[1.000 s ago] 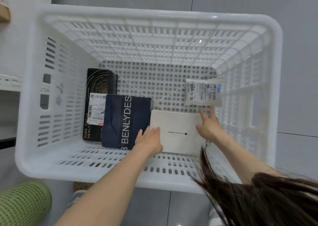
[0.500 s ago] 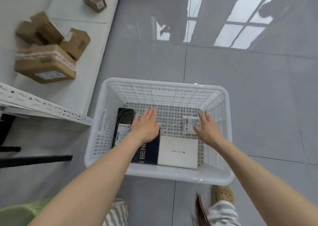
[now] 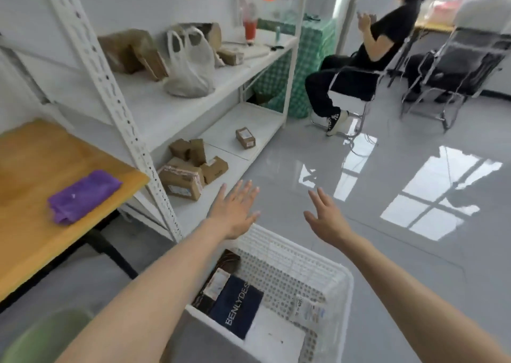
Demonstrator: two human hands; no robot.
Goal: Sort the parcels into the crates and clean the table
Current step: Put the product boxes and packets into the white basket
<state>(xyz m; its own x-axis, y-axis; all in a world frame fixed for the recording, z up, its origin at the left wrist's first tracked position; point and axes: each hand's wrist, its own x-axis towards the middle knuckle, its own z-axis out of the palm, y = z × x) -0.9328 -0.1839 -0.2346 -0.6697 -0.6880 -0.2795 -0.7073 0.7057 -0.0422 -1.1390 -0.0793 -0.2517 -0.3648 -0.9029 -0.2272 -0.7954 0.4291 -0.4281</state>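
what changed: a second ago both hands were down in the white crate (image 3: 347, 293) at the flat white box (image 3: 276, 340). Now they're up and out of it, and the view has swung up from the crate floor to the room.

left hand (image 3: 235, 213): fingers straight and spread, palm down, holding nothing, hovering just past the crate's far rim.

right hand (image 3: 327, 218): same deal, spread and empty, touching nothing.

parcels: all four are in the crate. The black box (image 3: 222, 272) is on the left with the navy box (image 3: 237, 304) right beside it, the white box is nearest me, and the little labelled pouch (image 3: 308, 310) sits by the right wall.

crate: on the grey floor, next to the metal shelf rack (image 3: 119, 108).

what it means: looks like the white box got dropped off and this round of sorting is done, hands free for the next thing.

what's left, my guess: the brown cardboard boxes (image 3: 182, 180) on the bottom shelf might be more parcels, can't tell if they count. The wooden table (image 3: 27, 238) has a folded purple cloth (image 3: 83, 195) lying on it, so the wipe-down probably hasn't happened yet.

watch out: a seated person (image 3: 367, 58) is across the room, well apart from all this.
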